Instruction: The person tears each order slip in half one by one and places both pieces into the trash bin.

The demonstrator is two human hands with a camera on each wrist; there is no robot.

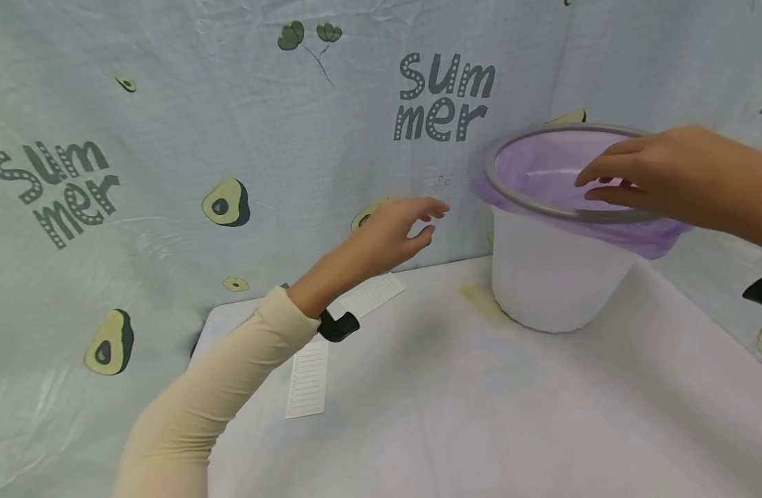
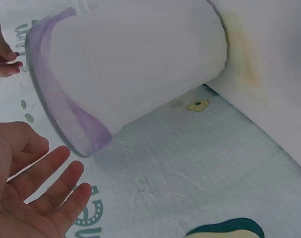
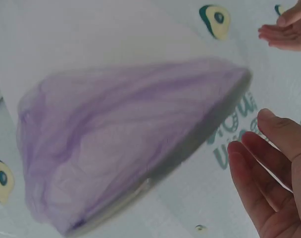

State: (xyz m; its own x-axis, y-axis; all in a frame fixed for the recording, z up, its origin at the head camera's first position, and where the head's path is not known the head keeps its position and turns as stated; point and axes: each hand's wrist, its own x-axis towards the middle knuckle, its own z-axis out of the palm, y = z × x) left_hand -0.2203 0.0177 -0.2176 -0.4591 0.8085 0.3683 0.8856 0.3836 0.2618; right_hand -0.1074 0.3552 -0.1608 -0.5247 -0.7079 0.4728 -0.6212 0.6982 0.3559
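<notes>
A white trash bin point(image 1: 551, 277) stands at the back right of the table. Its purple trash bag point(image 1: 630, 232) is folded over the top, and a grey ring point(image 1: 574, 211) sits around the rim. Above the bin's mouth, my right hand point(image 1: 661, 176) hovers with fingers loosely bent and nothing in them. My left hand point(image 1: 396, 228) is raised in the air to the left of the bin, fingers relaxed and holding nothing. The left wrist view shows the left hand point(image 2: 36, 183) close to the ring, with a gap between. In the right wrist view the folded bag point(image 3: 106, 129) fills the middle.
Printed paper slips point(image 1: 308, 380) lie on the left part of the white-covered table point(image 1: 443, 422). A pale curtain point(image 1: 331, 138) with avocado and lettering prints hangs behind it. A yellowish stain point(image 1: 480, 301) marks the cloth beside the bin's base. Black straps sit at the wrists.
</notes>
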